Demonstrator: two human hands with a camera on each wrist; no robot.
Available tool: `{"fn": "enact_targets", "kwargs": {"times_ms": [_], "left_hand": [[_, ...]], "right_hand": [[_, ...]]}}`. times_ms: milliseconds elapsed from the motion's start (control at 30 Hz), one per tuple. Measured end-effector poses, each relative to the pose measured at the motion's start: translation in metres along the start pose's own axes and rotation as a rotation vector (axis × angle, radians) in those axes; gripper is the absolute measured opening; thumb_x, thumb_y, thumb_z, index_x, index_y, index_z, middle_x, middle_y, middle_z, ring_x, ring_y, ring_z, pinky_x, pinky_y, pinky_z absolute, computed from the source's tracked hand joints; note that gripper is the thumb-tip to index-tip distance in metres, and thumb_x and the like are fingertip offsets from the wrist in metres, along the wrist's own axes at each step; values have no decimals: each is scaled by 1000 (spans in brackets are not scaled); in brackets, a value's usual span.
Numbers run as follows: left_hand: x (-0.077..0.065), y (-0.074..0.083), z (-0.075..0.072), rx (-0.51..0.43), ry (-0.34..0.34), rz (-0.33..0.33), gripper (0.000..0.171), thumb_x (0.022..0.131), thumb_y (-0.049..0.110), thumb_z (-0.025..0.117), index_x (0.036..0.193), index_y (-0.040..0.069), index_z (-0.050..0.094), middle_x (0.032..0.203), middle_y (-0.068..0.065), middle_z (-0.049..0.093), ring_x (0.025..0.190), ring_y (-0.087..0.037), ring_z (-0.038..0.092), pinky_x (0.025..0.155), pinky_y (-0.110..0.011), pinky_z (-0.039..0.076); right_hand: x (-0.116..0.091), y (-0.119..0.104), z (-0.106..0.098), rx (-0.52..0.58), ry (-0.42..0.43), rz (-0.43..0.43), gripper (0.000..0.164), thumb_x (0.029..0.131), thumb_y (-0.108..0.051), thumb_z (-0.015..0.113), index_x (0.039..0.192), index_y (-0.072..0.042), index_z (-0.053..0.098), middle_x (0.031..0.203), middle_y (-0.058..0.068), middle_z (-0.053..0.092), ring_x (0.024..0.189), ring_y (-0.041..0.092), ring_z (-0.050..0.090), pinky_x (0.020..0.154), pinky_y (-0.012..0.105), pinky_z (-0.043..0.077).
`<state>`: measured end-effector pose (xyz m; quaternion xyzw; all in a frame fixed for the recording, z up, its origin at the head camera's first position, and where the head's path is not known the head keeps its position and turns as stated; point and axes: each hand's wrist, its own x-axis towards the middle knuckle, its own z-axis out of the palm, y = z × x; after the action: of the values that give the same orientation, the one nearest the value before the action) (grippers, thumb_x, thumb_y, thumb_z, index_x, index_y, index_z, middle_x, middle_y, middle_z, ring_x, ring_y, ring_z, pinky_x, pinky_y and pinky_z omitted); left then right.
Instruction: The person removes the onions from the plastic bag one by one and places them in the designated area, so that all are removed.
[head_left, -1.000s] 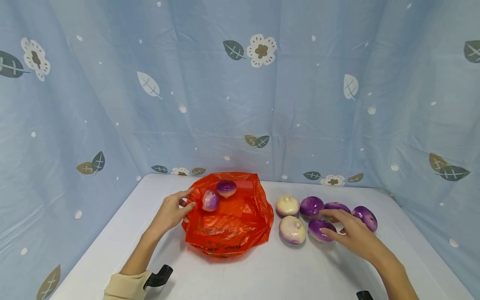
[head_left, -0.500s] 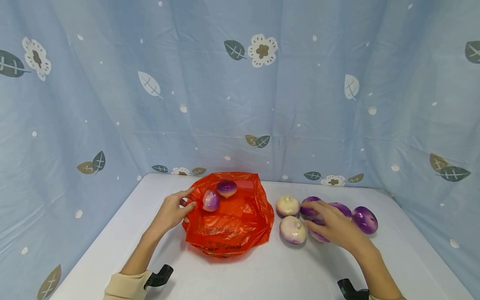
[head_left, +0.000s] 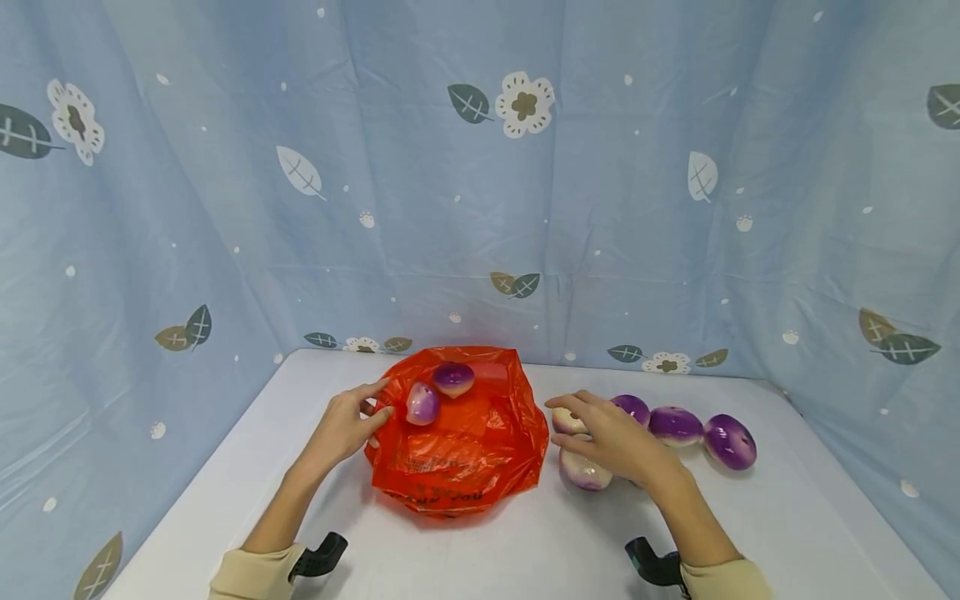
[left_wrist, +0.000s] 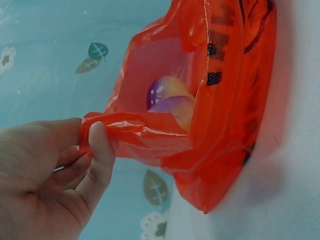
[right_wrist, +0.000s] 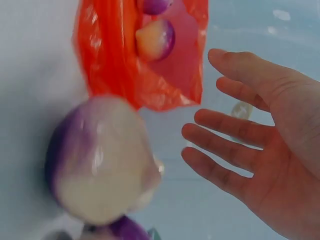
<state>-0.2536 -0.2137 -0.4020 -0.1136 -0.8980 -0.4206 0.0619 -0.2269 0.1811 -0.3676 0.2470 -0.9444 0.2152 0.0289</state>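
Observation:
My left hand (head_left: pixel 347 427) pinches the left rim of a red plastic bag (head_left: pixel 457 454) between thumb and fingers. The left wrist view shows the bag's mouth spread, with two purple-and-cream onions (left_wrist: pixel 169 92) inside. Over the loose onions on the right hovers my right hand (head_left: pixel 611 433), fingers spread and holding nothing in the right wrist view. Beneath it are two pale onions, the nearer one (head_left: pixel 583 471) partly covered and the farther one (head_left: pixel 567 421) mostly hidden. Purple onions (head_left: pixel 675 426) lie just to their right, one of them largely behind the hand.
A white table (head_left: pixel 480 558) carries everything. A blue patterned curtain (head_left: pixel 420 208) hangs behind and along both sides. Black wrist mounts (head_left: pixel 651 563) stick out from the sleeves near the front.
My right hand has moved left, from above the purple onions to above the pale ones, uncovering the purple ones at right. The left hand and bag stay in place.

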Motion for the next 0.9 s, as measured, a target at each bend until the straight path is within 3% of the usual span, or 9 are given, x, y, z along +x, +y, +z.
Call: {"fn": "enact_targets", "kwargs": {"times_ms": [100, 200, 367, 667, 900], "left_hand": [[0, 0, 1, 0, 0, 2, 53, 91, 8, 67, 140, -1, 51, 99, -21, 64, 52, -27, 64, 54, -30, 58], [0, 0, 1, 8, 0, 8, 53, 91, 8, 67, 140, 0, 51, 108, -23, 64, 52, -26, 64, 51, -23, 55], [1, 0, 1, 9, -2, 18, 53, 91, 8, 67, 141, 0, 51, 117, -24, 63, 52, -22, 63, 51, -21, 54], [1, -1, -1, 13, 5, 22, 53, 91, 8, 67, 141, 0, 51, 117, -25, 63, 52, -23, 63, 54, -34, 58], [0, -1, 0, 19, 7, 24, 52, 91, 8, 67, 140, 0, 52, 112, -24, 65, 51, -21, 63, 50, -22, 54]], "right_hand": [[9, -7, 7, -7, -6, -44, 45, 89, -33, 72, 131, -22, 60, 120, 3, 65, 105, 23, 65, 88, 43, 58], [17, -14, 15, -3, -13, -56, 46, 89, -32, 71, 132, -18, 59, 117, 5, 66, 99, 22, 65, 87, 42, 58], [32, -29, 30, -18, -50, -14, 47, 90, -34, 70, 133, -19, 57, 129, 8, 62, 115, 26, 63, 98, 48, 53], [65, -47, 62, -31, -97, -52, 48, 92, -37, 68, 135, -18, 56, 130, 10, 60, 120, 29, 59, 101, 50, 51], [88, -46, 80, -22, -12, -79, 55, 90, -36, 70, 138, -17, 52, 129, 10, 56, 115, 27, 60, 99, 47, 53]]}}
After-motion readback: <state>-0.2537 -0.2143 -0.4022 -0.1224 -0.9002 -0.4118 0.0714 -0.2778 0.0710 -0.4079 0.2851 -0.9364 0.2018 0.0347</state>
